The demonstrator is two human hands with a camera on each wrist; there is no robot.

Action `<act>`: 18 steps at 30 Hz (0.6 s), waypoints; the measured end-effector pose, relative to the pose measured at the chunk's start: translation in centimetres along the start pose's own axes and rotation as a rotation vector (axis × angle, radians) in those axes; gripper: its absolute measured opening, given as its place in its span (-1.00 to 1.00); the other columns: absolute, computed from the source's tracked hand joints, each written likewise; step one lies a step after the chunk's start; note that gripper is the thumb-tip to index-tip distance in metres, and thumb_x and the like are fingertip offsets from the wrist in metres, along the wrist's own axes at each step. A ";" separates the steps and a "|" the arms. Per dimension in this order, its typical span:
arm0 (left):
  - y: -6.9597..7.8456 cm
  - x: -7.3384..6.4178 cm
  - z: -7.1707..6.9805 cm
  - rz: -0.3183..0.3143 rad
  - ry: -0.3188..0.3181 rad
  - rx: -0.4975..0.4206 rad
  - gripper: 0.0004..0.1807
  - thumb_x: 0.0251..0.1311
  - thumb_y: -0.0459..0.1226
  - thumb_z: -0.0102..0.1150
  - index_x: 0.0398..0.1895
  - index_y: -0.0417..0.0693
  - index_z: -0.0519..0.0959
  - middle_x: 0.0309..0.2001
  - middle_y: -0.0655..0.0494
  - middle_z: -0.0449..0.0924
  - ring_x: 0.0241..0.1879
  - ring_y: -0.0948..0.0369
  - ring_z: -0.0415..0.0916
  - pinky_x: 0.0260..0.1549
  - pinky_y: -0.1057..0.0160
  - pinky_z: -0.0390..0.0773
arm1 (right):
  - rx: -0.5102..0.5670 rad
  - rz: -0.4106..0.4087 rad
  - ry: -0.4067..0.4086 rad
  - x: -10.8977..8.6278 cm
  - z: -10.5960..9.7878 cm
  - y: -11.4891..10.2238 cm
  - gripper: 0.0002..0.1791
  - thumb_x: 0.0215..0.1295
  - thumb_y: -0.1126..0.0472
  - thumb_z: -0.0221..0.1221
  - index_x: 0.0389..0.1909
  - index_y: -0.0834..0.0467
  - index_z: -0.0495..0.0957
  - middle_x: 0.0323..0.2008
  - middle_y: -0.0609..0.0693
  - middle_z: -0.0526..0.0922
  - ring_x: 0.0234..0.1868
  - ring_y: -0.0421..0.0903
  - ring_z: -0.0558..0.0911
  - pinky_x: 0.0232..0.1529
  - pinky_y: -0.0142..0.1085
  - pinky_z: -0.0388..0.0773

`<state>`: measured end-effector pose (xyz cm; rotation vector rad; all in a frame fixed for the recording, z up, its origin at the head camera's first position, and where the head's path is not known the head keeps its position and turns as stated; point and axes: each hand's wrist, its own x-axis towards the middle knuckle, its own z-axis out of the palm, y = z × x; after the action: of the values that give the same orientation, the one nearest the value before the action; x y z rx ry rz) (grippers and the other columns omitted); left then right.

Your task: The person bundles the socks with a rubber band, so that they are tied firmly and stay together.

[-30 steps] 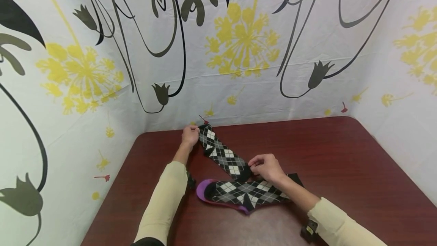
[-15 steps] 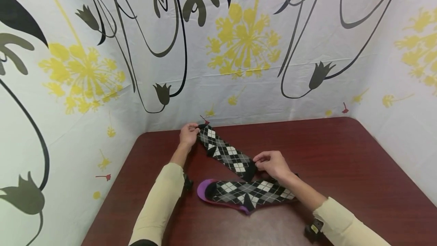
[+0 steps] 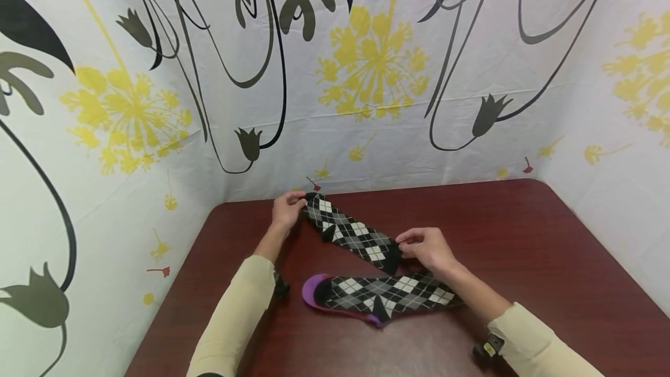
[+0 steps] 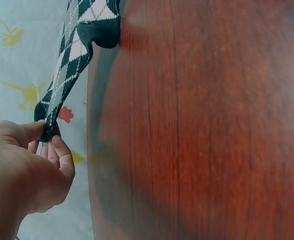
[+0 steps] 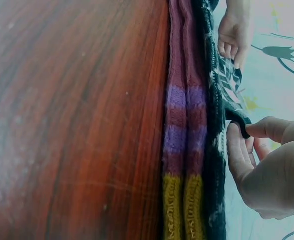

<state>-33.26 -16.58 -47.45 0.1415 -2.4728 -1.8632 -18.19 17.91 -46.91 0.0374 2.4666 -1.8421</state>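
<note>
A black, grey and white argyle sock point(image 3: 353, 234) is held stretched at a slant above the table by both hands. My left hand point(image 3: 285, 212) pinches its far left black end, and the left wrist view shows thumb and fingers on the sock point(image 4: 72, 65). The black end at the right is pinched by my right hand point(image 3: 426, 248). Nearer me lies a second argyle sock point(image 3: 403, 292), partly hidden by the right forearm. Beneath it, a knit sock pair point(image 5: 186, 120) striped maroon, purple and mustard shows as two layers in the right wrist view.
The dark red wooden table point(image 3: 523, 249) has its far edge close to a white floral fabric wall point(image 3: 377, 156). Similar fabric stands along the left and right sides. Each wrist wears a small black camera point(image 3: 487, 351).
The right hand has moved to the right and slightly away, carrying its end of the held sock. The left hand has shifted slightly left. The lower socks stay in place.
</note>
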 end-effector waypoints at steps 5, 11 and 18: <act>-0.1 -0.2 -0.1 0.020 -0.002 0.007 -0.75 0.51 -0.33 0.27 0.16 -0.16 0.73 0.29 -0.11 0.60 0.21 -0.06 0.58 0.21 -0.03 0.60 | -0.015 -0.010 0.005 -0.3 -0.4 0.0 -0.86 0.40 0.49 0.29 -0.09 0.40 0.73 -0.10 0.28 0.78 -0.23 0.08 0.82 -0.12 -0.03 0.76; -0.3 -0.5 -0.1 0.049 -0.001 0.011 -0.77 0.50 -0.31 0.29 0.11 -0.16 0.75 0.22 -0.09 0.65 0.11 -0.04 0.65 0.16 -0.03 0.63 | 0.003 0.005 0.007 -0.4 -1.0 0.3 -0.84 0.38 0.48 0.29 -0.07 0.42 0.72 -0.14 0.27 0.79 -0.22 0.11 0.82 -0.12 -0.05 0.77; -0.4 -1.0 -0.3 0.069 -0.008 0.040 -0.77 0.48 -0.28 0.33 0.08 -0.14 0.78 0.20 -0.07 0.68 0.03 0.00 0.69 0.13 -0.03 0.65 | 0.004 0.011 0.000 -0.7 -2.0 0.3 -0.81 0.39 0.44 0.31 -0.03 0.41 0.72 -0.13 0.24 0.79 -0.20 0.07 0.83 -0.12 -0.07 0.77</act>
<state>-32.23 -16.89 -47.76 0.0497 -2.4874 -1.7921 -17.50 19.88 -46.58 0.0514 2.4579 -1.8422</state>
